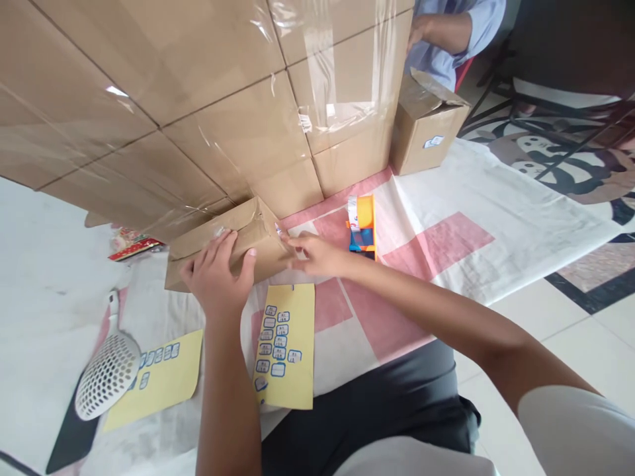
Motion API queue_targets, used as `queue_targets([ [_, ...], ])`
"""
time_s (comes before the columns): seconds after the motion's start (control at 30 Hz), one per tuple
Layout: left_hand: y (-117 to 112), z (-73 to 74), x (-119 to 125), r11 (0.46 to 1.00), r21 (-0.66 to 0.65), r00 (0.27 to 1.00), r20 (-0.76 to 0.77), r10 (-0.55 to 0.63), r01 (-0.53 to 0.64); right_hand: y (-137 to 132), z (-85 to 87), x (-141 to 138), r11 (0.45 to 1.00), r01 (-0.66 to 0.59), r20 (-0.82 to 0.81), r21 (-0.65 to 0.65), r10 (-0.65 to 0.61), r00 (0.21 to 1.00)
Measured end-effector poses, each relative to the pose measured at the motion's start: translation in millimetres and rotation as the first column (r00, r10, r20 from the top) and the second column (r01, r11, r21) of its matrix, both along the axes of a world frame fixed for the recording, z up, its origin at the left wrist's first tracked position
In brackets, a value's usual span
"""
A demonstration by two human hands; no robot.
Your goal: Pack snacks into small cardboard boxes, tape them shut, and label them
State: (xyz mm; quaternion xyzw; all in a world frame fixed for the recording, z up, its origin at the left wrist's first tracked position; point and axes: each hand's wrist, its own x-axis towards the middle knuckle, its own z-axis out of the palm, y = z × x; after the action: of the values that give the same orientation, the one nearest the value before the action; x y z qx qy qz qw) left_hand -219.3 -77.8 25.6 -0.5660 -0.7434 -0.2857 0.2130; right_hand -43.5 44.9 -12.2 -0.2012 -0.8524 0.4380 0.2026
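Observation:
A closed brown cardboard box lies on the tablecloth in front of me. My left hand rests on its top and near side, fingers spread and thumb apart. At the box's right end, my right hand touches the cardboard with its index finger stretched out, close to a small label. The label is partly hidden by the fingertips. Just below the box is a yellow sheet carrying several small blue-bordered stickers. To the right of my right hand stands an orange, yellow and blue plastic tape dispenser.
Stacked cardboard boxes wrapped in clear tape form a wall behind. Left lie a white slotted skimmer, another yellow sheet, a black flat object and a red packet. A labelled box stands far right, near another person's arm.

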Motion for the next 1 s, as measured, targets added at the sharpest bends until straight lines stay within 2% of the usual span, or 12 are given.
queue_targets([
  [0.07,-3.3,-0.1,-9.9,0.999,-0.012,1.000,-0.002,-0.030,0.030,-8.4,-12.3,-10.6,0.997,0.066,-0.082,0.033,-0.063,0.995],
  [0.17,-14.4,-0.6,-27.6,0.999,0.003,0.999,-0.027,-0.044,0.044,-16.4,-23.3,-42.1,0.997,0.029,-0.287,0.067,-0.008,0.958],
  [0.3,-38.8,-0.6,-43.3,0.998,-0.013,0.995,-0.070,-0.069,0.069,-16.5,-21.2,-74.0,0.999,-0.002,-0.481,0.045,0.024,0.877],
  [0.37,-48.4,0.3,-42.9,1.000,-0.013,0.997,-0.069,-0.026,0.025,-15.3,-16.8,-77.7,0.999,-0.033,-0.519,-0.021,0.018,0.854],
  [0.4,-51.3,1.0,-41.3,1.000,-0.012,0.998,-0.067,0.008,-0.008,-14.8,-14.8,-78.0,0.994,-0.056,-0.534,-0.095,-0.003,0.846],
  [0.53,-49.9,6.4,-36.6,0.994,-0.042,0.994,-0.055,0.095,-0.097,-11.7,-9.4,-83.4,0.889,-0.107,-0.511,-0.445,-0.155,0.846],
  [0.6,-45.5,9.6,-36.9,0.993,-0.052,0.993,-0.042,0.106,-0.108,-7.9,-8.1,-90.5,0.847,-0.069,-0.459,-0.527,-0.215,0.862],
  [0.7,-39.1,11.1,-37.7,0.993,-0.043,0.994,-0.024,0.109,-0.110,2.3,-9.2,-97.4,0.793,-0.033,-0.364,-0.608,-0.242,0.899],
  [0.8,-35.9,7.3,-39.0,0.994,-0.031,0.995,-0.023,0.101,-0.102,10.5,-13.0,-93.7,0.758,-0.077,-0.335,-0.648,-0.194,0.922],
  [0.9,-43.9,6.8,-47.2,0.996,-0.058,0.998,-0.020,0.061,-0.062,5.7,-9.0,-89.2,0.758,-0.162,-0.370,-0.632,-0.111,0.922],
  [0.97,-59.0,17.2,-55.5,0.996,-0.079,0.999,-0.020,-0.037,0.036,-4.6,5.3,-87.7,0.766,-0.206,-0.388,-0.609,-0.061,0.919],
  [1.0,-68.5,27.3,-58.4,0.991,-0.094,0.995,-0.019,-0.098,0.096,-10.4,16.7,-85.3,0.788,-0.222,-0.408,-0.574,-0.040,0.912],
])
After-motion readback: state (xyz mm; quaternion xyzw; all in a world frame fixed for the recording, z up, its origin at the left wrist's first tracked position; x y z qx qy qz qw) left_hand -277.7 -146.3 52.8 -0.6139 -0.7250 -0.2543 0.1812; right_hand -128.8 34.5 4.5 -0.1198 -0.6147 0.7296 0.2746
